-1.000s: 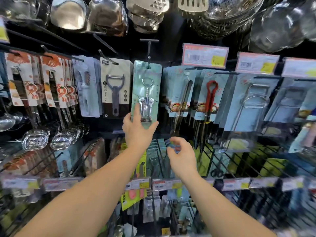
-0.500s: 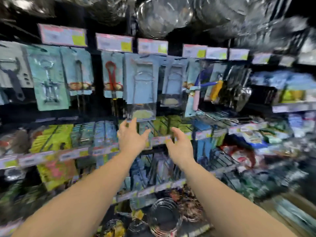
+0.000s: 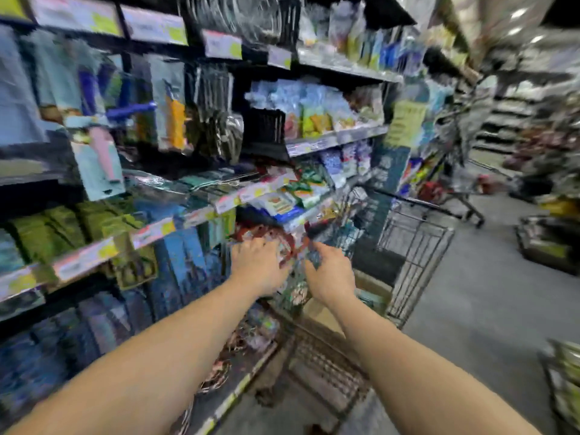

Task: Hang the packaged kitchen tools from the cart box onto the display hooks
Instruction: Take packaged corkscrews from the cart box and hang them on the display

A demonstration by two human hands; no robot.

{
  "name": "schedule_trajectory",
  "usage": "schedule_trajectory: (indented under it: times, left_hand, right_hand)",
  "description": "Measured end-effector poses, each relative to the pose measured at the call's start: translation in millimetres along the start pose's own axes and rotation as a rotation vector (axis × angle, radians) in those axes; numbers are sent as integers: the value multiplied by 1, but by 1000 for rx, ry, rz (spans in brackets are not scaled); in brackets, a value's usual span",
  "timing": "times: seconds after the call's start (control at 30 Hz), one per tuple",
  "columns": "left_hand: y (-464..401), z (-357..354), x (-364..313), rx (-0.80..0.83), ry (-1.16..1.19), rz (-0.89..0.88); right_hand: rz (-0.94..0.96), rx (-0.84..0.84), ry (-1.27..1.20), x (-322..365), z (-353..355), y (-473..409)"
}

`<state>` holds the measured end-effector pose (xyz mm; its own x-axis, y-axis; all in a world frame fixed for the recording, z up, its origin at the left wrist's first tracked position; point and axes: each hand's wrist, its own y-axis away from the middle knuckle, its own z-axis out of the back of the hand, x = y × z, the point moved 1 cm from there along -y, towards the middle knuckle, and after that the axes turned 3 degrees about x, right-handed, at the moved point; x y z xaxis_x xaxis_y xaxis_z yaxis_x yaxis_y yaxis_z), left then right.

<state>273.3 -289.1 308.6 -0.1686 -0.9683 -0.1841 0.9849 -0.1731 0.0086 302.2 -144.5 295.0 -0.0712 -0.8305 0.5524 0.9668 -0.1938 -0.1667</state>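
Cart box [image 3: 326, 312] sits below both hands — left hand [image 3: 259, 266], right hand [image 3: 331, 274] — empty, fingers loose.

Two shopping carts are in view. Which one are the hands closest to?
The near cart, its wire basket just right of the right hand with a cardboard box inside. The other cart stands farther down the aisle.

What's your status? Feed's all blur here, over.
Both hands out front, left hand and right hand empty, neither grip closed. Cart with the box just beyond them, no package picked. Nothing seen blocking the reach.
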Motion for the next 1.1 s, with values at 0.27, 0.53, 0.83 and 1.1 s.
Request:
schedule_trajectory:
  times: [0.27,0.53,0.83,1.1]
  left_hand:
    - [-154,-41,-86,77,-23,-222]
    - [-263,-85,-119,178,15,-302]
    - [-346,-185,-125,336,85,-108]
    - [-399,-315,-187,529,105,189]
  right_hand:
    - [-215,-47,100,-97,17,-119]
    - [-339,1,119,-174,-8,-215]
    - [-455,274,154,-302,-72,-303]
    - [-331,653,298,-443,-149,-398]
